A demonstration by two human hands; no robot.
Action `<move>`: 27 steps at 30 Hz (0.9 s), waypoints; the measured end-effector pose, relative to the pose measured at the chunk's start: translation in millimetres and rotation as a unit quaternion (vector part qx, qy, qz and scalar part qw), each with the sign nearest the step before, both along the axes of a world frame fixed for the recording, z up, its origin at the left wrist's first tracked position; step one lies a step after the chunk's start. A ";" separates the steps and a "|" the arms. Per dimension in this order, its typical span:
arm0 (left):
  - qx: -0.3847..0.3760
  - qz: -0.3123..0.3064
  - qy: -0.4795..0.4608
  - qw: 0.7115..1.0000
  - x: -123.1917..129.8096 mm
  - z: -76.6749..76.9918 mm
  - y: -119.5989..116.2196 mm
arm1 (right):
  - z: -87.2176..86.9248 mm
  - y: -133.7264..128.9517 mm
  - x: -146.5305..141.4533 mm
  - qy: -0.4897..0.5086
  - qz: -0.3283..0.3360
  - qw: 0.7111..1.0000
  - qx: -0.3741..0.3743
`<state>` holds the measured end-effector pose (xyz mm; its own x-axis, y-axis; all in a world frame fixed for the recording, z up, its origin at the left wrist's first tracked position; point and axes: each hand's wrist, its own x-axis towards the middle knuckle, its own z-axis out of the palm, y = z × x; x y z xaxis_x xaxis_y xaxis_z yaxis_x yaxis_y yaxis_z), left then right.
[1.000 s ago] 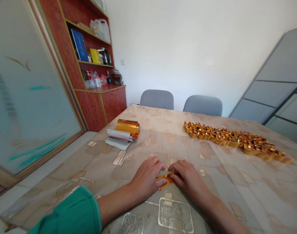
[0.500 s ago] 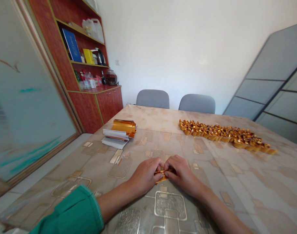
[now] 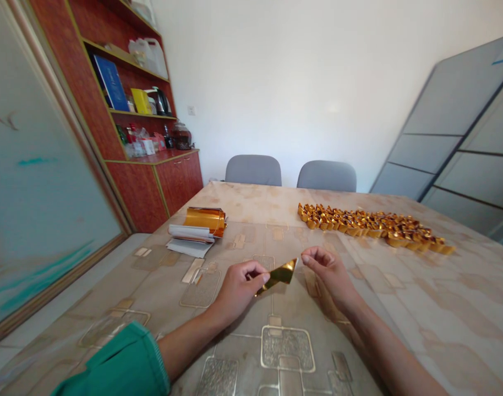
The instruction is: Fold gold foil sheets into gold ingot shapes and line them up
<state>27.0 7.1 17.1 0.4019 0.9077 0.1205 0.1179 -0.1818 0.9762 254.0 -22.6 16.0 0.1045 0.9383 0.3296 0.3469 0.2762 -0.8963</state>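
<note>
My left hand (image 3: 237, 289) pinches a triangular piece of gold foil paper (image 3: 279, 276) at one corner, and the piece sticks out to the right of my fingers. My right hand (image 3: 329, 278) hovers just right of the foil's upper tip, holding nothing, with its fingers curled and apart. Both hands are above a beige patterned tablecloth (image 3: 359, 286). Farther back lie a long band of folded gold foil ingots (image 3: 375, 228) and a curled roll of gold foil (image 3: 206, 221) on a stack of white paper (image 3: 189, 241).
Two grey chairs (image 3: 253, 170) stand beyond the table's far edge. A red wooden cabinet with shelves (image 3: 138, 192) holding bottles and boxes is back left. A frosted glass door (image 3: 40, 165) is on the left, and a grey panel (image 3: 449, 126) leans on the right.
My hands have moved apart. The foil, earlier pressed between them, now shows as an unfolded triangle held only by my left hand. My right hand has let go.
</note>
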 end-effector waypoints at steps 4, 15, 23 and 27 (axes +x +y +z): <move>-0.119 0.038 -0.138 0.982 7.1 1.4 -2.8 | 1.1 -7.9 -16.3 0.093 0.059 0.993 -0.039; -0.172 0.006 -0.170 0.970 24.1 0.7 -18.5 | 4.1 -15.6 -42.9 0.228 0.058 0.970 -0.064; -0.199 -0.026 -0.170 0.965 24.3 -3.5 -17.9 | 11.5 -19.5 -42.8 0.206 0.055 0.976 -0.050; -0.213 0.015 -0.241 0.947 24.3 -6.7 -16.8 | 3.3 -19.1 -49.5 0.205 0.115 0.969 -0.074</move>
